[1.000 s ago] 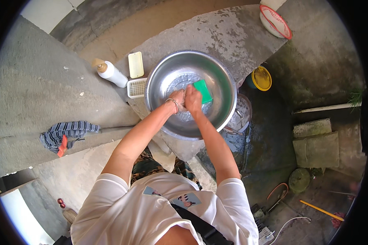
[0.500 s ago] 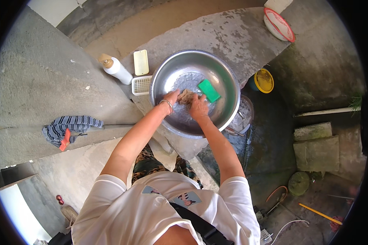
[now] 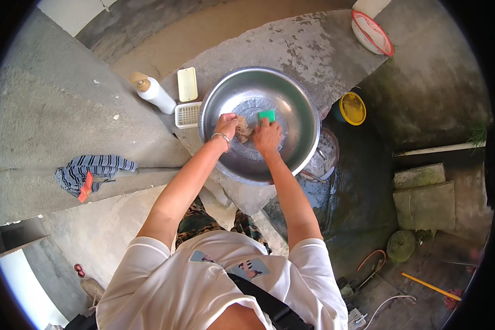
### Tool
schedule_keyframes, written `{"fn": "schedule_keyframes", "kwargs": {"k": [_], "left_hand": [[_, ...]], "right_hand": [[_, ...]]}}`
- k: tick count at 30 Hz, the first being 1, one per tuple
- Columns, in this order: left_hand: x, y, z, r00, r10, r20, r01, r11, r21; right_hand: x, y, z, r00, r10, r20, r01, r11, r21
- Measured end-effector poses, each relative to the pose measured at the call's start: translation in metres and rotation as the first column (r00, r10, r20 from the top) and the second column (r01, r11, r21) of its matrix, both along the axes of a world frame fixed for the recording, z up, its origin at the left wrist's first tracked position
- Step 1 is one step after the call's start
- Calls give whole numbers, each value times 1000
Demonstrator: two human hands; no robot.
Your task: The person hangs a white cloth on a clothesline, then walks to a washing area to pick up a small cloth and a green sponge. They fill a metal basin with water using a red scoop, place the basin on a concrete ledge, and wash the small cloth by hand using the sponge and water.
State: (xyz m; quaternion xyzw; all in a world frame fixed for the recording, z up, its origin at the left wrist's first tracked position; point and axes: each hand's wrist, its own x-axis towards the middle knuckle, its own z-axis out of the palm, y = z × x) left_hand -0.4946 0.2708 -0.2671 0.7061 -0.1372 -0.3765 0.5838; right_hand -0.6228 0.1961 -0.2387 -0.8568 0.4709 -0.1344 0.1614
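Note:
A wide steel basin stands on the concrete slab with a little water in its bottom. Inside it my left hand, with a bracelet at the wrist, pinches a crumpled brown cloth. The cloth hangs bunched between my two hands. My right hand is closed over the lower end of a green bar of soap, just right of the cloth. Part of the bar is hidden under my fingers. Left of the basin sit a white soap dish with a grid bottom and its pale yellow lid.
A white pump bottle leans left of the dish. A striped cloth lies on the left ledge. At right are a yellow-rimmed bucket, a pan with a pale rim and a red-rimmed enamel basin.
My right hand has taken hold of the green soap, which has moved left toward the cloth. My left hand has shifted slightly left and up, drawing the cloth with it.

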Motion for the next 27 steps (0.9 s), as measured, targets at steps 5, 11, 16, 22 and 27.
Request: {"fn": "schedule_keyframes", "kwargs": {"k": [5,11,16,22,27], "left_hand": [[-33,-8,74,917,158,-366,-82,973,216],[-25,2,4,995,91,38,-99,940,328],[-54,-16,40,739,-526,420,247,792,558],[-40,-42,-8,577,-661,480,312,721,618],[-28,-41,-48,937,-206,-283,260,951,169]], "right_hand": [[-3,12,-15,911,406,-73,-388,903,186],[-3,-13,11,968,234,89,-234,972,-17],[-24,-12,14,946,115,-304,-11,946,323],[-15,-16,16,920,160,-359,-21,932,362],[-19,-43,-6,918,-253,306,-169,450,877]]}}
